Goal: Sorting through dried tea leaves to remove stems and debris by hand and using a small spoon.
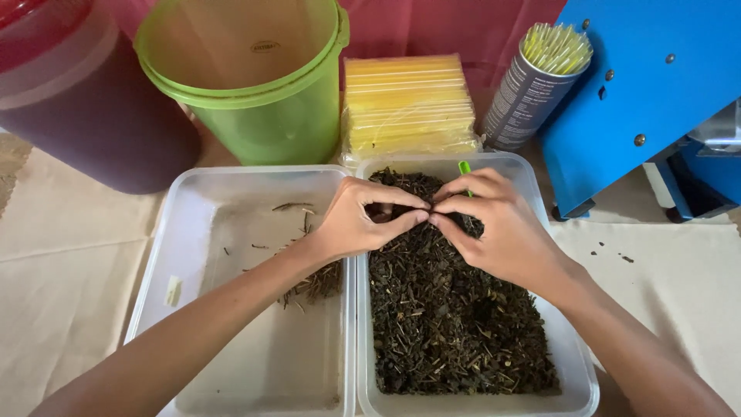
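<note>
My left hand [363, 220] and my right hand [490, 228] meet fingertip to fingertip above the far end of a clear plastic tub [575, 363] filled with dark dried leaves and twigs [448, 324]. Both hands pinch a small bit of the dark material between thumbs and fingers. A green stick [464, 167] pokes out behind my right hand. To the left sits a second clear tub [166, 255] holding only a few loose thin stems [312, 282]; my left forearm crosses over it.
A green bucket [255, 85] and a dark maroon container [85, 108] stand at the back left. A yellow pack of straws [405, 104], a can of straws [532, 89] and a blue machine [656, 85] stand behind. Beige cloth [62, 270] covers the table.
</note>
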